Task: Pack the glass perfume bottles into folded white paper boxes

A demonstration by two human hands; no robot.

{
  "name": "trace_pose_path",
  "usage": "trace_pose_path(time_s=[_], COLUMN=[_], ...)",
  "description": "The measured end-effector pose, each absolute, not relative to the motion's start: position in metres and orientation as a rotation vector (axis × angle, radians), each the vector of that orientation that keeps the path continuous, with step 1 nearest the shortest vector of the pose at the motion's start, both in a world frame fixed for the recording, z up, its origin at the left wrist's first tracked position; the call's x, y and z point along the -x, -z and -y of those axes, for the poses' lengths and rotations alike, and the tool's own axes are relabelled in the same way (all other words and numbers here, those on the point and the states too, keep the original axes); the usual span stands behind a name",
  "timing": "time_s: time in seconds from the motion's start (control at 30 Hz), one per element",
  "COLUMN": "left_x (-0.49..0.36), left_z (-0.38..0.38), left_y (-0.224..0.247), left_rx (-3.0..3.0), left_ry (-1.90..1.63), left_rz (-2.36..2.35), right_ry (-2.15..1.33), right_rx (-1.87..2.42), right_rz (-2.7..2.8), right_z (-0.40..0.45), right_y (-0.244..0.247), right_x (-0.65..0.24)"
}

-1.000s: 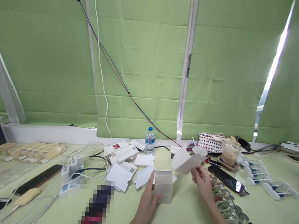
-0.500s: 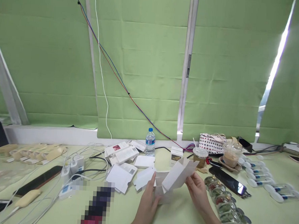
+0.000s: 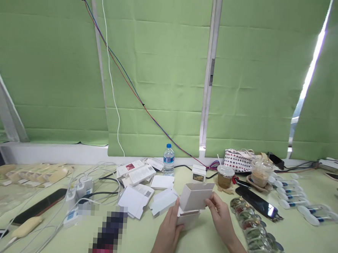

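My left hand [image 3: 169, 225] is closed around the left side of a small white cardboard box [image 3: 188, 220], thumb along its near face. Just above it, touching or nearly so, stands a second white piece, an open-topped carton [image 3: 194, 198]. The fingertips of my right hand [image 3: 220, 216] pinch this upper carton at its right edge. Whether the two are separate boxes or parts of one, I cannot tell. Left of my hands lie flat white cartons [image 3: 132, 201] and a loose white flap piece [image 3: 162, 201].
A water bottle [image 3: 168, 160] stands behind the cartons. At right are wrapped green packets [image 3: 255, 231], a black phone [image 3: 256, 202], drink cups [image 3: 225, 176] and several white-and-blue brushes [image 3: 293, 197]. Cables and a power strip [image 3: 79, 191] spread at left. Part of the front is pixelated.
The upper carton has turned from a tilted, slanting position to nearly upright and square above the lower box. My right hand has shifted slightly left; the view has moved a little.
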State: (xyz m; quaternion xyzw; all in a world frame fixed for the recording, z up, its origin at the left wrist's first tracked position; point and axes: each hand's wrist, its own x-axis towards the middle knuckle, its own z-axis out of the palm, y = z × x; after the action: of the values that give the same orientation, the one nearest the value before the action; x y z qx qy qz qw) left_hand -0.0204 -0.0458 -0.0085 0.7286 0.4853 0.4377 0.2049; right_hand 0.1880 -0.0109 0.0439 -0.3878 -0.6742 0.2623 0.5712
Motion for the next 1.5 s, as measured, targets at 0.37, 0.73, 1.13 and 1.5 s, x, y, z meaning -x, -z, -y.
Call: trace_pose_path(time_s=[0.37,0.73,1.13,1.5], left_x=[0.02,0.02,0.017,0.011], left_z=[0.046,0.046,0.047,0.052], left_y=[0.005,0.002,0.002,-0.004], left_rx=[-1.996,-2.023,-1.953,-1.947], left_ry=[-1.255,-1.22,-1.232,-1.228], left_rz=[-1.378,-1.236,-1.195,-1.178], right_ry=[-0.464,-0.498,-0.575,-0.458], right_rx=[0.929,0.959,1.002,1.018], right_rz=[1.632,1.571,1.349,1.508], right_z=[0.017,0.018,0.014,0.017], right_y=[-0.05,-0.043,-0.046,-0.048], right_x=[-0.186,-0.179,-0.185,-0.185])
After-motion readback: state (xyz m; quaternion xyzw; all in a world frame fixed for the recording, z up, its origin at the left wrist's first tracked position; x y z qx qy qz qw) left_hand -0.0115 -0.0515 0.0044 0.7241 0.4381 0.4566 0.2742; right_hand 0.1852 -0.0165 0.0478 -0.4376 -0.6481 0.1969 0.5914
